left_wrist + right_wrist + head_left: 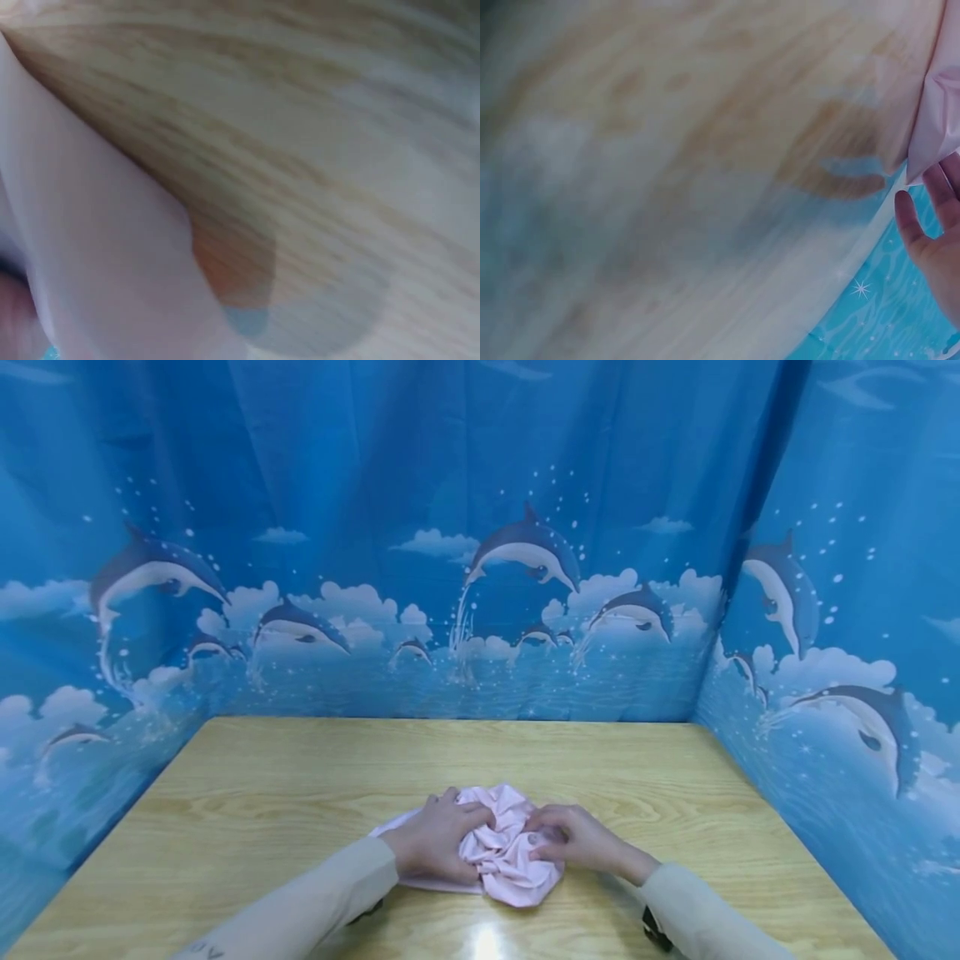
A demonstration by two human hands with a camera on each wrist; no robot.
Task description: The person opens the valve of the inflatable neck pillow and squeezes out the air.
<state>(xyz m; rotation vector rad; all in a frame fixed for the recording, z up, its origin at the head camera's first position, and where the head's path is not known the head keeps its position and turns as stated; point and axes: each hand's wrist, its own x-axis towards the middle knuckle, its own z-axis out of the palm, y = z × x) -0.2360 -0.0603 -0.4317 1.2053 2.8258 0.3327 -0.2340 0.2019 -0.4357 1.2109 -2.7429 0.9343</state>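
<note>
A crumpled, pale pink cloth (510,881) lies bunched on the wooden table, with a flatter part reaching out to the left. A small round grey spot, perhaps a button, shows near its middle. My left hand (438,837) grips the bunched folds from the left, fingers and thumb bent over them. From the right, my right hand (588,842) holds the cloth's edge between bent fingers and thumb. Close up in the left wrist view, a smooth pink fold (112,225) covers most of that hand. The right wrist view shows right-hand fingers (937,184) against the cloth (941,112).
The wood-grain tabletop (300,768) is glossy and reflects light near its front edge. Blue curtains (360,485) printed with dolphins and clouds stand behind the table and along both sides.
</note>
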